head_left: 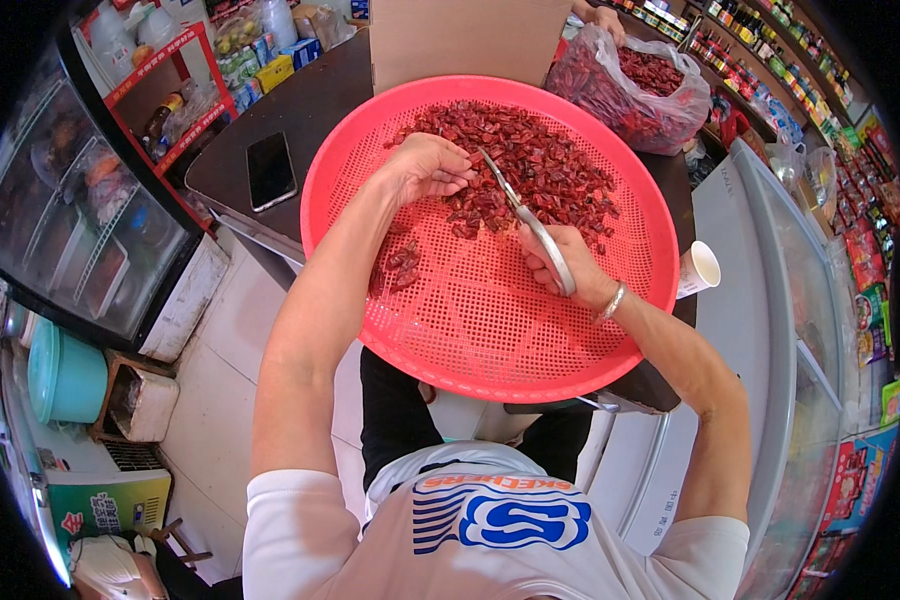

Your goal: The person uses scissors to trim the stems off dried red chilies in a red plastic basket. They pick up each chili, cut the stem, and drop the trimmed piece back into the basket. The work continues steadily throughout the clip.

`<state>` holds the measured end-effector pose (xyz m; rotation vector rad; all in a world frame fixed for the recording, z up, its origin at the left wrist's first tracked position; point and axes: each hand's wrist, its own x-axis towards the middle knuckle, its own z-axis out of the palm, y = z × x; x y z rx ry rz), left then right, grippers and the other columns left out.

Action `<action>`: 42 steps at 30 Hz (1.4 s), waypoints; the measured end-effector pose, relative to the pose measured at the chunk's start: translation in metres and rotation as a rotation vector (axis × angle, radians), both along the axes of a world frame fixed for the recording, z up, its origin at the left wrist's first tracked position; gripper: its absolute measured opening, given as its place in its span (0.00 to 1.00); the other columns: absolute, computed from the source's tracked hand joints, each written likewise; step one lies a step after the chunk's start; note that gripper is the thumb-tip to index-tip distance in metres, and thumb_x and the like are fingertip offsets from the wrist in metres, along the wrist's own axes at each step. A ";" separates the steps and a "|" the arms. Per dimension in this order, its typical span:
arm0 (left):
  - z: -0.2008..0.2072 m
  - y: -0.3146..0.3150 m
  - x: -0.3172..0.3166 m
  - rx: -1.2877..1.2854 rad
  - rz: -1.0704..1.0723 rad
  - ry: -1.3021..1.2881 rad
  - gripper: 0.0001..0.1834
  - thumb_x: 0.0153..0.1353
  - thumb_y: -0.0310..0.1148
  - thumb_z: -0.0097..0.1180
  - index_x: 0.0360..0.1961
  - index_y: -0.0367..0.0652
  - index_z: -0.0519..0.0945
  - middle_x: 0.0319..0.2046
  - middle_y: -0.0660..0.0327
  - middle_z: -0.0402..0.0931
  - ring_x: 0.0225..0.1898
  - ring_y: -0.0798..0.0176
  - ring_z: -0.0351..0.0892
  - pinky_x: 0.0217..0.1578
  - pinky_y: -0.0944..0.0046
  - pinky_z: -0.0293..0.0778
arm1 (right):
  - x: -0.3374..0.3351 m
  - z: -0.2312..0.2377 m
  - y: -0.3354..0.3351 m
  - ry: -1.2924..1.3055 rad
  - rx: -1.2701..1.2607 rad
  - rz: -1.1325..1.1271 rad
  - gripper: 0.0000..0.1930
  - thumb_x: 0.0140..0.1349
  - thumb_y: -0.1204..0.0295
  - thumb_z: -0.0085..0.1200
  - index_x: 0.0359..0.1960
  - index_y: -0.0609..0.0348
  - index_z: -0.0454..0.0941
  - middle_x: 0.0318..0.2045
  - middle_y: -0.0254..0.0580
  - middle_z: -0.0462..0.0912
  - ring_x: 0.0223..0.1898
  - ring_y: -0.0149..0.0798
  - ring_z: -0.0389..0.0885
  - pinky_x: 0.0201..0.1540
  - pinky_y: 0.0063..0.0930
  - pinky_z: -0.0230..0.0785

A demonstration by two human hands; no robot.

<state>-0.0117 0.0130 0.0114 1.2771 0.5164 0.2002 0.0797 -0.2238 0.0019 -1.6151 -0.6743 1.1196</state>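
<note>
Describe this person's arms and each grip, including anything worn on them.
The left grip and right grip are ungloved. A silver-coloured bracelet circles the right wrist; none shows on the left. The arms are bare below the short white sleeves of the shirt, which end above the elbows.

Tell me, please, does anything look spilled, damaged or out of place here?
Nothing looks clearly spilled or damaged; the loose chillies lie inside the tray. Slightly odd: its near rim seems to jut past the table, above the legs, leaving it partly unsupported.

Lettering point(498, 483) marks the white shirt point(500, 572) and red rack point(156, 66).
</note>
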 end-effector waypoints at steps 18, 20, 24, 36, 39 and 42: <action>-0.007 0.009 0.003 -0.172 0.141 -0.105 0.09 0.59 0.24 0.54 0.41 0.36 0.73 0.31 0.54 0.79 0.30 0.63 0.79 0.33 0.66 0.77 | 0.006 -0.003 -0.004 -0.026 0.030 0.149 0.21 0.59 0.48 0.53 0.32 0.55 0.69 0.21 0.27 0.69 0.19 0.23 0.68 0.16 0.16 0.61; -0.009 0.011 0.005 -0.192 0.139 -0.114 0.09 0.59 0.24 0.54 0.41 0.36 0.73 0.31 0.55 0.79 0.30 0.64 0.79 0.33 0.66 0.77 | 0.002 0.000 -0.006 -0.033 0.054 0.143 0.21 0.58 0.47 0.53 0.29 0.52 0.68 0.20 0.25 0.67 0.18 0.21 0.67 0.15 0.15 0.60; -0.007 0.010 0.001 -0.199 0.181 -0.124 0.08 0.59 0.25 0.54 0.39 0.36 0.74 0.30 0.56 0.79 0.30 0.64 0.79 0.33 0.66 0.77 | -0.003 0.011 -0.006 -0.056 0.038 0.173 0.22 0.59 0.44 0.51 0.29 0.51 0.68 0.20 0.24 0.67 0.19 0.20 0.67 0.16 0.14 0.60; 0.000 0.011 -0.003 -0.204 0.323 -0.217 0.06 0.58 0.25 0.55 0.37 0.34 0.76 0.29 0.55 0.79 0.29 0.65 0.77 0.31 0.67 0.76 | 0.000 0.019 0.024 -0.028 0.105 0.074 0.21 0.62 0.45 0.47 0.33 0.51 0.70 0.21 0.23 0.71 0.19 0.20 0.71 0.18 0.14 0.65; -0.001 0.014 -0.002 -0.210 0.384 -0.218 0.07 0.58 0.24 0.54 0.37 0.33 0.76 0.29 0.55 0.78 0.29 0.65 0.77 0.30 0.68 0.76 | 0.005 0.020 0.035 -0.023 0.130 0.043 0.21 0.61 0.44 0.47 0.31 0.50 0.69 0.20 0.23 0.71 0.19 0.19 0.71 0.18 0.14 0.66; -0.001 0.014 -0.002 -0.207 0.433 -0.228 0.06 0.57 0.23 0.53 0.36 0.33 0.76 0.27 0.55 0.78 0.26 0.65 0.77 0.27 0.68 0.76 | 0.008 0.013 0.044 0.000 0.167 0.003 0.22 0.61 0.43 0.47 0.30 0.50 0.69 0.20 0.24 0.70 0.19 0.20 0.70 0.18 0.14 0.65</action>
